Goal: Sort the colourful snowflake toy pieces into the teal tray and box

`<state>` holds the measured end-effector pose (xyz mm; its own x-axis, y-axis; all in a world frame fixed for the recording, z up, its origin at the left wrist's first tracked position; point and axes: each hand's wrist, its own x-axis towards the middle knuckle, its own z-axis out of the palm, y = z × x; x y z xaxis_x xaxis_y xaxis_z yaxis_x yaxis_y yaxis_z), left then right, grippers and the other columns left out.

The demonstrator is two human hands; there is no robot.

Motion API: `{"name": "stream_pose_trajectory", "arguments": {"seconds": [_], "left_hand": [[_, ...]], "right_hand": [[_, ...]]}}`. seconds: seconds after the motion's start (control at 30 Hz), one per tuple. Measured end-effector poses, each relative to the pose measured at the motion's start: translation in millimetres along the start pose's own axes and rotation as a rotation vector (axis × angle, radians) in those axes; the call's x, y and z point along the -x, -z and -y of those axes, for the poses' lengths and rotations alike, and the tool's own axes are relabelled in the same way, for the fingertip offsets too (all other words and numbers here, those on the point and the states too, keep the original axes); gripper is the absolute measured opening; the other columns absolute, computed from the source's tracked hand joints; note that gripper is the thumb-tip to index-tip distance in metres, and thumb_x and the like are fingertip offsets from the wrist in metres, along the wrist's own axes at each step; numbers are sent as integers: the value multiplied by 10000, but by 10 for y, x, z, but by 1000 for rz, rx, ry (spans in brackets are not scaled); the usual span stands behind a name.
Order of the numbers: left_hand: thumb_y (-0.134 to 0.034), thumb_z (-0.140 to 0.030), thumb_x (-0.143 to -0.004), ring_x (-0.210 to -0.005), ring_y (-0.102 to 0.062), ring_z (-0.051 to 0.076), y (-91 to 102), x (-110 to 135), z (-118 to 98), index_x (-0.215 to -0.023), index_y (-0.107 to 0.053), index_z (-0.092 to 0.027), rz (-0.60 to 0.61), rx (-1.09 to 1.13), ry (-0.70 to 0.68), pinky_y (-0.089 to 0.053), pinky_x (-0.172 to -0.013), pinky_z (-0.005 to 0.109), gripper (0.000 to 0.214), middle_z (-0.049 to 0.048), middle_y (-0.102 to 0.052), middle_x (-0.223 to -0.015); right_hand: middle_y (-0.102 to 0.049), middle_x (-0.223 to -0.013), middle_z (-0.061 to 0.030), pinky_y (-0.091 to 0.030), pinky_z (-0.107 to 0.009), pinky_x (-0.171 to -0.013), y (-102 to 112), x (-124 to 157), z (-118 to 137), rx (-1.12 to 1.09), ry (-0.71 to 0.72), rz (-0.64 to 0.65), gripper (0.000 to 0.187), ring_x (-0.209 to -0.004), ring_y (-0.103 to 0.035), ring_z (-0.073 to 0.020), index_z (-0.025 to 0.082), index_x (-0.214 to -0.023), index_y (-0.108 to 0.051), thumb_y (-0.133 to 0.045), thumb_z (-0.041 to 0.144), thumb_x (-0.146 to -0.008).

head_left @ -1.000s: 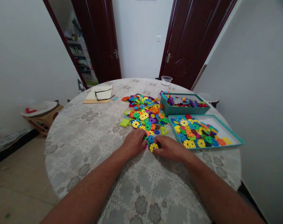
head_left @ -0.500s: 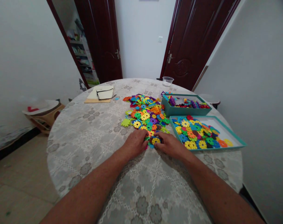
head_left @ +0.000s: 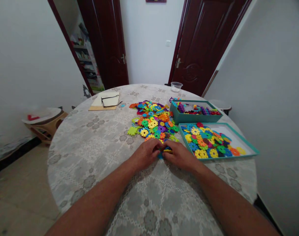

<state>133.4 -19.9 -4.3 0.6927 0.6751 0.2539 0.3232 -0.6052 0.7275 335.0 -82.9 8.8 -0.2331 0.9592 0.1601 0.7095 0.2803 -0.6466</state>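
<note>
**Hands closed in on the near edge of the pile**

Compared with a second ago: both hands pulled together, and the yellow disc that lay open between them now mostly covered. Pile and boxes not moved.

Biggest first. Round table (head_left: 95, 157) under a lace cloth. Loose pile of snowflake discs (head_left: 153, 119) mid-table, lots there, so plenty left by the look of it. Shallow teal tray (head_left: 247, 149) on the right, part filled with flat discs, white bottom showing at its far end. Deeper teal box (head_left: 196, 116) behind it, holding more pieces.

Left hand (head_left: 145, 154) and right hand (head_left: 180, 155) almost touching, fingers curled over a few discs (head_left: 167, 150) at the pile's near edge. Pinched or just covered? Can't tell.
</note>
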Motion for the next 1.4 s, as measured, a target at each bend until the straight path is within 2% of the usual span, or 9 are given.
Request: {"name": "stream_pose_trajectory", "arguments": {"seconds": [0.2, 0.37, 0.6, 0.73, 0.87, 0.97, 1.07, 1.23, 1.4], "left_hand": [[-614, -268, -919, -992, -645, 217, 165, 16, -67, -1149, -648, -222, 68, -158, 54, -480, -859, 317, 237, 51, -691, -1076], [-754, -351, -803, -1096, -636, 248, 340, 84, -94, -1182, -676, -277, 291, -279, 86, -488, -941, 330, 395, 56, -673, -1203], [-650, -296, -893, -1065, -634, 227, 394, 108, -23, -1146, -687, -270, 295, -248, 75, -478, -934, 323, 257, 59, -689, -1178], [-596, -289, -934, -955, -626, 209, 371, 86, -4, -1092, -689, -249, 264, -279, 103, -460, -821, 300, 187, 58, -702, -1094], [-586, -340, -956, -882, -620, 200, 322, 76, 9, -1048, -668, -230, 233, -323, 157, -423, -744, 295, 165, 57, -698, -1032], [-558, -365, -977, -874, -612, 201, 294, 73, 10, -1018, -650, -222, 233, -351, 149, -413, -741, 299, 176, 59, -684, -1011], [-541, -344, -976, -861, -594, 196, 283, 72, -1, -1001, -625, -218, 226, -367, 145, -402, -730, 295, 153, 56, -664, -1001], [-553, -308, -953, -858, -573, 188, 268, 82, 6, -955, -579, -226, 200, -362, 127, -389, -726, 286, 86, 37, -652, -995], [-602, -283, -922, -899, -606, 198, 245, 79, 51, -1032, -614, -242, 194, -327, 151, -397, -730, 280, 118, 35, -680, -1036]], "right_hand": [[-726, -965, -26, -455, -275, -824, 287, -6, -91, 89, 1, -249, 166, -905, -654, -185, 210, -950, -688, -620, 102, -845], [-742, -1024, -64, -469, -314, -902, 767, 70, -411, 319, -247, -582, 154, -973, -660, -222, 214, -991, -695, -593, 174, -883], [-703, -1108, -173, -453, -392, -931, 1134, 319, -981, 605, -573, -692, 335, -1048, -624, -294, 141, -1162, -701, -457, 211, -943], [-679, -1152, -204, -413, -472, -989, 1141, 331, -1069, 657, -504, -818, 359, -1136, -569, -347, 130, -1181, -689, -451, 185, -918], [-682, -1149, -182, -388, -472, -1048, 1039, 224, -791, 606, -351, -869, 313, -1165, -566, -331, 159, -1104, -681, -417, 170, -937], [-700, -1114, -154, -423, -426, -1035, 853, 131, -460, 500, -199, -783, 272, -1121, -607, -295, 181, -1074, -668, -415, 179, -973], [-709, -1111, -131, -469, -367, -955, 606, 82, -183, 431, -128, -481, 217, -1052, -646, -261, 187, -1106, -664, -483, 211, -989], [-702, -1110, -177, -489, -361, -843, 304, 102, 0, 583, -284, -14, 173, -1005, -676, -290, 152, -1072, -691, -569, 228, -976], [-693, -1073, -230, -499, -366, -734, 193, 123, -2, 666, -371, 132, 183, -903, -699, -305, 103, -1041, -721, -580, 189, -963]]}}
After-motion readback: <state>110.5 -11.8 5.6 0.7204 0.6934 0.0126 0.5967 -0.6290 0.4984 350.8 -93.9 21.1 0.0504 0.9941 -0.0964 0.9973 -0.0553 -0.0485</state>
